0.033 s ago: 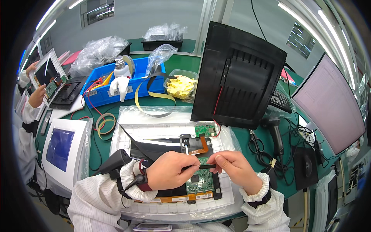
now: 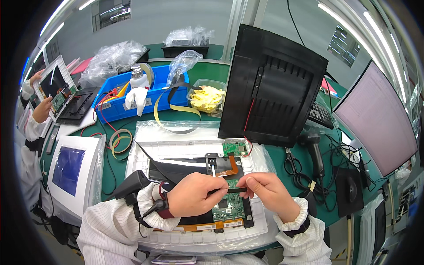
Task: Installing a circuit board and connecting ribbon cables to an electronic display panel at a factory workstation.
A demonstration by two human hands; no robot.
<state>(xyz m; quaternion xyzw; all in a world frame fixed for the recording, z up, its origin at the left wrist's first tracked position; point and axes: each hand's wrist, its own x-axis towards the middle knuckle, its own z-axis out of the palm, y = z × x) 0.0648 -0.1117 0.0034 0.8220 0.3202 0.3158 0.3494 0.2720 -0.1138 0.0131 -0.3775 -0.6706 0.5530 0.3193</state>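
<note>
Between my two hands a short length of black strip [image 2: 237, 190], probably tape, is stretched above a green circuit board [image 2: 229, 207]. My left hand [image 2: 194, 194] pinches its left end, and a longer dark strip trails from behind that hand toward the upper left. The right end sits between thumb and fingers of my right hand [image 2: 267, 190]. Beneath both hands lies an opened white frame [image 2: 201, 238] with a dark panel inside. An orange flat cable [image 2: 229, 170] and a smaller green board [image 2: 234, 149] show near its upper right.
A black rear cover [image 2: 282, 88] stands behind the frame, joined by a red wire. Scissors [image 2: 291, 163], a handheld scanner [image 2: 314, 154] and tangled cables lie right. A blue bin [image 2: 145, 106], a tape roll [image 2: 121, 143] and a white-framed screen [image 2: 70, 170] are left. A co-worker's hands hold another unit, far left.
</note>
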